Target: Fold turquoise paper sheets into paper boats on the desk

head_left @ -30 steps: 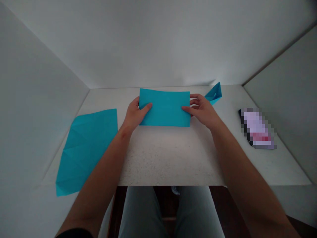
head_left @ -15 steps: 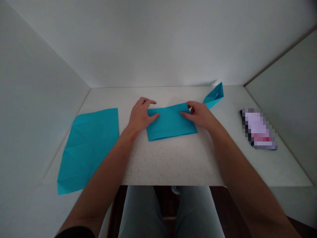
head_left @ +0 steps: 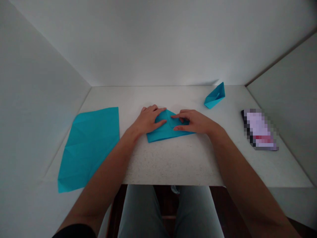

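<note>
Crisp blue paper, creased to a low peak, lies flat on the speckled desk under both hands. The left hand has its grip spread; the right hand, its grip also parted, presses the folded flap. From the paper, a crinkled sheet lies towards nine o'clock, a hollow, sharp-cornered model at two, a slab-like phone at three.

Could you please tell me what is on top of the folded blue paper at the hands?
The left hand and right hand rest on the folded blue paper; a turned-down flap lies there too, partly covered by the right hand. What the hands cover cannot be seen.
</note>
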A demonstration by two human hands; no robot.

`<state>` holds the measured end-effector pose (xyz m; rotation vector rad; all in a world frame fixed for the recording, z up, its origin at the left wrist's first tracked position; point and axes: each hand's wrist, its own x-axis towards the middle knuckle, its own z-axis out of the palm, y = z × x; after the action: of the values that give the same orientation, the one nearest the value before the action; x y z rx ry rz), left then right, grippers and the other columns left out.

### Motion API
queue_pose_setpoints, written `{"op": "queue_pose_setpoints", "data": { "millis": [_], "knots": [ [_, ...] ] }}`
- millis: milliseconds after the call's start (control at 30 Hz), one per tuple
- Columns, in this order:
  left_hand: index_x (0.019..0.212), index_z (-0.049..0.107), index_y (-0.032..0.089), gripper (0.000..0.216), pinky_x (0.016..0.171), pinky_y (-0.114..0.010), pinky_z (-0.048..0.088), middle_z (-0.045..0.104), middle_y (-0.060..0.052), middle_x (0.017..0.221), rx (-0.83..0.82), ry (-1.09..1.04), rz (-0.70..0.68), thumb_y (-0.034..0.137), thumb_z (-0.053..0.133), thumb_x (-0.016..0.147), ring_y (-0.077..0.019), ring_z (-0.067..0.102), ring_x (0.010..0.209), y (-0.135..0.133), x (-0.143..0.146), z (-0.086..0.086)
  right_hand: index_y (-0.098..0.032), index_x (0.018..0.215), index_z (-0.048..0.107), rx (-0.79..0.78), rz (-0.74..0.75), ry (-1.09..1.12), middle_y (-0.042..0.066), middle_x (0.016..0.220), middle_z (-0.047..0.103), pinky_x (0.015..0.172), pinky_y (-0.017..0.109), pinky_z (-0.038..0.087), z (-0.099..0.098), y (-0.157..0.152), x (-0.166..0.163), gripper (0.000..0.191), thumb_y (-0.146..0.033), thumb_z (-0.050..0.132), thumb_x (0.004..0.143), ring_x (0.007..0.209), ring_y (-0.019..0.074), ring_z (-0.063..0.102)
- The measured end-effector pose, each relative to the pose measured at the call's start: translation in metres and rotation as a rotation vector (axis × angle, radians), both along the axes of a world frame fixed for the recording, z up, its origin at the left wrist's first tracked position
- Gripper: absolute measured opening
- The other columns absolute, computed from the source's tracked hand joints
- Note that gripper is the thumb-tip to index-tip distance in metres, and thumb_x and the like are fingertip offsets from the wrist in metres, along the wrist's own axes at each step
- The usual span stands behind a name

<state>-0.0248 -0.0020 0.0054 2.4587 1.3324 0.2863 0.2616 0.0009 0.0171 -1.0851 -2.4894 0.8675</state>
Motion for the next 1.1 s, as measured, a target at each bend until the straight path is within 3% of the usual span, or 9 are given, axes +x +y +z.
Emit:
{"op": "queue_pose_setpoints", "data": {
  "millis": [100,200,367,500,600,733,933,1100],
  "knots": [
    [0.164,0.058,0.023,0.064,0.111,-0.052,0.041,0.065,-0.017,0.135,0.015,0.05,-0.025,0.053,0.055,0.108,-0.0354,0.06,0.127,0.0,-0.001,-0.003,-0.022,0.15,0.074,0.013,-0.035,-0.049,0.008,0.093,0.077,0.078,0.036,0.05,0.0,-0.002,-0.002,0.071,-0.072,0.066,0.101,0.08,0.0237,0.067],
    [0.167,0.054,0.024,0.066,0.111,-0.053,0.041,0.063,-0.017,0.137,0.026,0.075,-0.037,0.054,0.053,0.109,-0.0356,0.058,0.127,-0.002,0.0,-0.005,-0.023,0.156,0.07,0.079,-0.086,-0.114,0.01,0.098,0.079,0.079,0.036,0.049,-0.005,-0.003,-0.008,0.065,-0.065,0.057,0.108,0.083,0.0252,0.069],
    [0.168,0.054,0.029,0.071,0.112,-0.053,0.04,0.061,-0.016,0.138,0.049,0.09,-0.001,0.065,0.054,0.107,-0.0365,0.056,0.128,-0.009,0.006,-0.004,-0.027,0.157,0.069,0.135,-0.087,-0.196,0.012,0.104,0.079,0.077,0.037,0.048,-0.008,-0.004,-0.011,0.058,-0.057,0.056,0.109,0.086,0.0265,0.069],
    [0.165,0.057,0.029,0.082,0.113,-0.052,0.039,0.061,-0.016,0.138,0.057,0.066,0.047,0.077,0.064,0.098,-0.0375,0.056,0.129,-0.014,0.01,0.0,-0.03,0.14,0.081,0.111,-0.098,-0.199,0.007,0.092,0.078,0.072,0.035,0.045,-0.003,0.001,0.004,0.047,-0.056,0.057,0.108,0.076,0.0226,0.066],
    [0.164,0.058,0.028,0.085,0.114,-0.053,0.038,0.061,-0.016,0.136,0.055,0.067,0.076,0.078,0.068,0.095,-0.0388,0.055,0.127,-0.014,0.009,0.002,-0.03,0.113,0.09,0.114,-0.167,-0.176,0.006,0.084,0.075,0.067,0.035,0.04,0.002,0.004,0.019,0.039,-0.056,0.062,0.105,0.071,0.021,0.064],
    [0.157,0.066,0.029,0.067,0.114,-0.055,0.037,0.06,-0.016,0.133,0.046,0.026,0.177,0.071,0.054,0.106,-0.0372,0.056,0.126,-0.01,0.005,0.0,-0.026,0.085,0.086,0.171,-0.284,-0.177,0.006,0.084,0.074,0.065,0.034,0.038,0.006,0.007,0.027,0.034,-0.054,0.072,0.099,0.069,0.0191,0.062],
    [0.151,0.069,0.027,0.062,0.116,-0.056,0.036,0.058,-0.016,0.136,0.065,-0.019,0.203,0.064,0.069,0.101,-0.0377,0.054,0.131,-0.008,0.006,-0.004,-0.026,0.096,0.083,0.126,-0.271,-0.113,0.004,0.083,0.071,0.069,0.033,0.043,0.002,0.009,0.022,0.023,-0.048,0.075,0.098,0.071,0.0187,0.061],
    [0.154,0.068,0.032,0.069,0.118,-0.059,0.036,0.054,-0.016,0.143,0.029,-0.016,0.146,0.069,0.073,0.096,-0.0396,0.05,0.135,-0.01,0.006,-0.002,-0.026,0.109,0.081,0.123,-0.268,-0.092,0.004,0.089,0.072,0.072,0.033,0.045,-0.006,0.009,0.014,0.022,-0.044,0.075,0.098,0.074,0.0197,0.063]
  ]
}}
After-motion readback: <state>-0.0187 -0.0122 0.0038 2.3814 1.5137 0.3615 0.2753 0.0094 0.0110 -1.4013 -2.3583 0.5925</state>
